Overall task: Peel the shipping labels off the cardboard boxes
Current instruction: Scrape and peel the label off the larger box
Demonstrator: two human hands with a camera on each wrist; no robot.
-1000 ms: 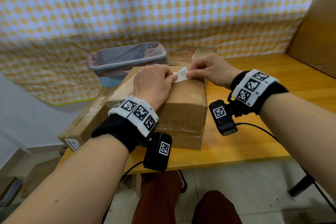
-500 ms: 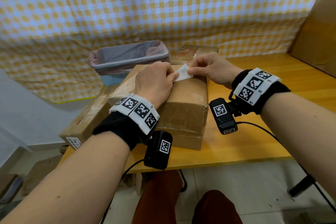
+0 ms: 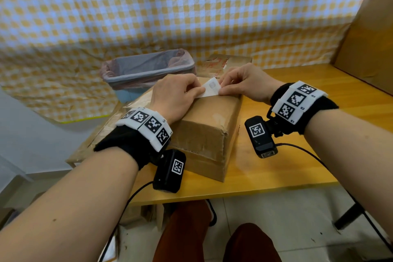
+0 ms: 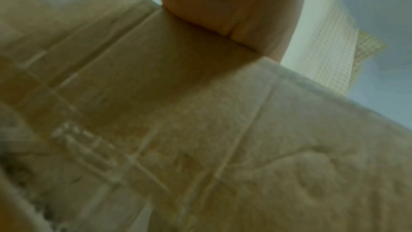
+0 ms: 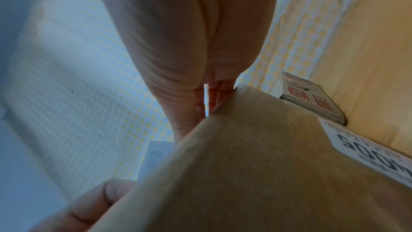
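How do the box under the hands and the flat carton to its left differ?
The box stands tall on the table; the flat carton lies low, overhanging the table edge. On the box, both hands are lifting a white label; the carton's label sits untouched. Both are brown, taped cardboard.

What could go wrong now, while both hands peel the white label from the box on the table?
1. The label is held by the right hand at one edge while the left hand touches its other end, so it may tear and leave a piece on the cardboard box.
2. The bin stands behind the box, off the table; the sticky label may cling to the fingers on the way.
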